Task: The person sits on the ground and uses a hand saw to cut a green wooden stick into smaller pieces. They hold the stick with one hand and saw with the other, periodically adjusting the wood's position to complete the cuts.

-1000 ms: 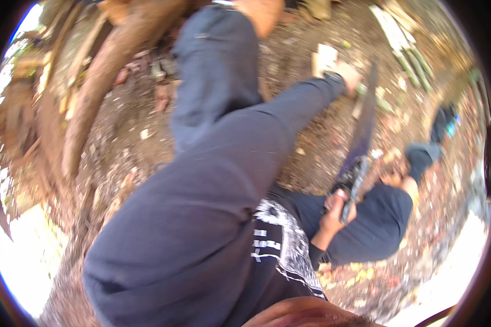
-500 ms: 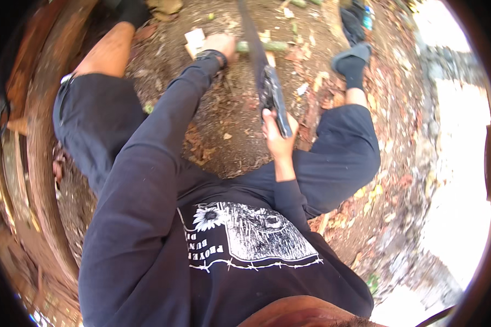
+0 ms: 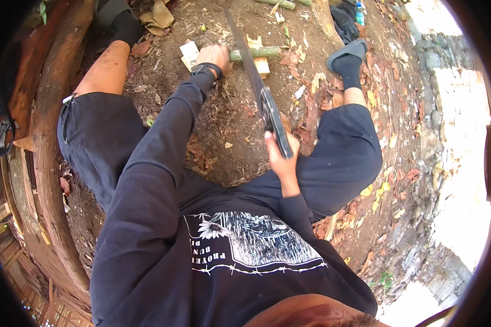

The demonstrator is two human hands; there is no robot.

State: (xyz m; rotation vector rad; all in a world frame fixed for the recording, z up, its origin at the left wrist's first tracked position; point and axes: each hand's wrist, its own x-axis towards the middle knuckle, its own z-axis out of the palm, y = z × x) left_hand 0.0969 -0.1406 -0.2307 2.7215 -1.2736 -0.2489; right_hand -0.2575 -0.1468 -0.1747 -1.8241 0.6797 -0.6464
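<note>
A green stick [image 3: 264,52] lies crosswise on the ground, over a pale piece of wood [image 3: 261,66]. My left hand [image 3: 214,57] is closed around its left part and presses it down. My right hand [image 3: 283,161] grips the dark handle of a saw [image 3: 247,57]. The long narrow blade points away from me and crosses the stick just right of my left hand. Whether its teeth are cutting into the stick, I cannot tell.
A flat pale wood piece [image 3: 189,54] sits left of my left hand. Brown leaves [image 3: 158,15] and chips litter the dirt between my legs. A log [image 3: 46,180] runs along the left, a stone edge [image 3: 433,109] along the right. A bottle [image 3: 360,13] stands by dark cloth [image 3: 345,23] at the far right.
My right hand has drawn the saw back toward me, and the blade is less blurred. My left hand keeps its hold on the stick. The whole view has shifted slightly.
</note>
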